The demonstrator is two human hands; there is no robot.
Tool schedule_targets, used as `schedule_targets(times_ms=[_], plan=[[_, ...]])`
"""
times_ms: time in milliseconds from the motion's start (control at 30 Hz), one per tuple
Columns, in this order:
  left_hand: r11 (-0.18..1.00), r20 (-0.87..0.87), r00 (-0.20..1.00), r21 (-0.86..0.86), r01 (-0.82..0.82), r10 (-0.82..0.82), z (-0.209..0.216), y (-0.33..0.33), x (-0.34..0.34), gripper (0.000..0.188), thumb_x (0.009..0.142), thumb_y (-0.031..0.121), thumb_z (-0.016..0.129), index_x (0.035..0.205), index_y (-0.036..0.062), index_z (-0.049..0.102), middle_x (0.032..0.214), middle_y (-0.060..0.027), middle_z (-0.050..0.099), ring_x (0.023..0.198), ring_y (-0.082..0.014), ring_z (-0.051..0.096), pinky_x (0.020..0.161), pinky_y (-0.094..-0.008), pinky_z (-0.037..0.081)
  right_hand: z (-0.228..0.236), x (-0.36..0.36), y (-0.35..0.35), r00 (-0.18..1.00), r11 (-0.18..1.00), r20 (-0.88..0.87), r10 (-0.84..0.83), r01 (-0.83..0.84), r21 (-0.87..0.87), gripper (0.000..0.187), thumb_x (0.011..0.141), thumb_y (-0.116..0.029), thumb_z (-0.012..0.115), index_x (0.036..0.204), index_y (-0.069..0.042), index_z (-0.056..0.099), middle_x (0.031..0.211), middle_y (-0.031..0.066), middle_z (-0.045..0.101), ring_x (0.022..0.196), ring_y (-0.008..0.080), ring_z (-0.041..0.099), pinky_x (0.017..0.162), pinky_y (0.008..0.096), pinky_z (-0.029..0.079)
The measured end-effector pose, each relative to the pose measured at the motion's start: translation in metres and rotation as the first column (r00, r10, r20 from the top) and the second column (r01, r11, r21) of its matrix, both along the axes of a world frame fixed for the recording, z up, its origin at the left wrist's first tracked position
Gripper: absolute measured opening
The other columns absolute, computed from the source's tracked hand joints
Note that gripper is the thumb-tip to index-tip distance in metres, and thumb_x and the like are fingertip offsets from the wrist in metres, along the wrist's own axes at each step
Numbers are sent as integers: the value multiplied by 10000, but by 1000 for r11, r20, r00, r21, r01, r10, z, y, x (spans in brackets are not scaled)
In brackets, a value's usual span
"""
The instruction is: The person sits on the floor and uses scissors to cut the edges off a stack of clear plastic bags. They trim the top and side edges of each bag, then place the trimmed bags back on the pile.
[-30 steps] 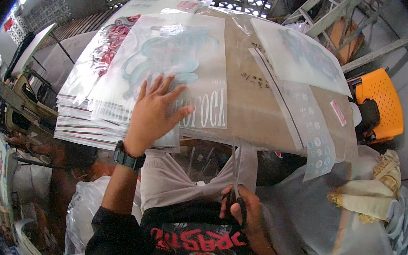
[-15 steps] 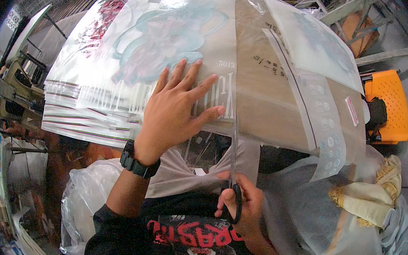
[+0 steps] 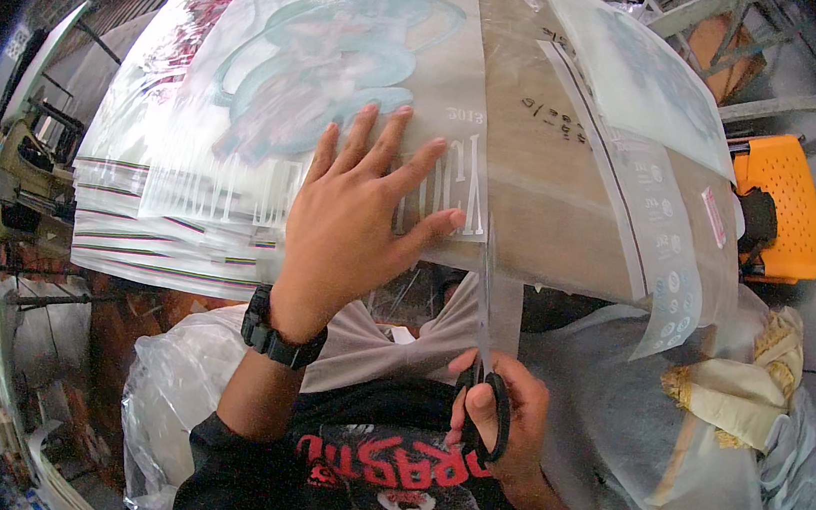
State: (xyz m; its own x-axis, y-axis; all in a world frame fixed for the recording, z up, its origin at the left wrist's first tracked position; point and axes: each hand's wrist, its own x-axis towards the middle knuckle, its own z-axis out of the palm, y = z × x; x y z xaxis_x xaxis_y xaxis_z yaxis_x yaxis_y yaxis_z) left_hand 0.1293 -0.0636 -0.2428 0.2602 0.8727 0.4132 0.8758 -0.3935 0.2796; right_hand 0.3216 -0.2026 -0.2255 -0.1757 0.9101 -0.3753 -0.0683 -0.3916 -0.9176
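My left hand (image 3: pixel 352 218), with a black watch (image 3: pixel 281 331) on its wrist, lies flat with fingers spread on a translucent printed film sheet (image 3: pixel 350 57). The sheet bears a teal and pink design and pale lettering. My right hand (image 3: pixel 516 408) grips the black handles of a pair of scissors (image 3: pixel 484 309) close to my body. Their long blades point away from me and reach the sheet's near right corner. Whether the blades are parted is hard to make out. Brown cardboard (image 3: pixel 543 220) shows right of the sheet.
A stack of white printed sheets (image 3: pixel 157 252) lies at the left. Another printed film (image 3: pixel 640 70) and a narrow film strip (image 3: pixel 665 254) are on the right. Beyond stands an orange plastic chair (image 3: pixel 786 207). Clear plastic bags (image 3: pixel 177 380) and a cream cloth (image 3: pixel 728 402) flank me.
My right hand and the scissors have shifted slightly right, and the scissors have turned so both handle loops show more. My left hand stays pressed on the sheet.
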Motion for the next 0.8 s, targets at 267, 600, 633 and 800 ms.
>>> schedule_targets(times_ms=[267, 600, 633, 800], plan=[[1000, 9, 1000, 5, -4, 3, 0, 0, 0, 599, 865, 578, 557, 1297, 166, 596, 1431, -175, 457, 1369, -375, 357, 1145, -500, 210, 2, -14, 6, 991, 993, 131, -27, 11, 118, 545, 903, -509, 610, 1042, 15, 560, 574, 21, 544, 472, 91, 544, 457, 219, 413], [1000, -6, 1000, -11, 8, -8, -1, 0, -1, 610, 867, 574, 555, 1316, 162, 578, 1446, -176, 435, 1376, -383, 342, 1149, -499, 205, -1, -17, 4, 986, 989, 158, -57, 35, 142, 533, 903, -501, 616, 1041, 11, 560, 562, 15, 538, 455, 83, 532, 448, 220, 409], [999, -37, 999, -34, 6, -8, 2, 0, -1, 616, 872, 568, 551, 1344, 171, 551, 1467, -168, 410, 1384, -382, 328, 1152, -500, 201, -1, -17, 3, 987, 989, 148, -61, 40, 141, 536, 902, -503, 615, 1041, 11, 560, 561, 15, 538, 453, 83, 532, 448, 220, 409], [1000, 15, 1000, 13, 14, -14, -2, 1, -2, 613, 865, 590, 546, 1291, 152, 603, 1424, -189, 460, 1368, -387, 355, 1146, -498, 209, -2, -16, 2, 986, 989, 157, -63, 41, 141, 542, 903, -508, 610, 1037, 15, 561, 557, 14, 541, 452, 85, 536, 446, 221, 404]])
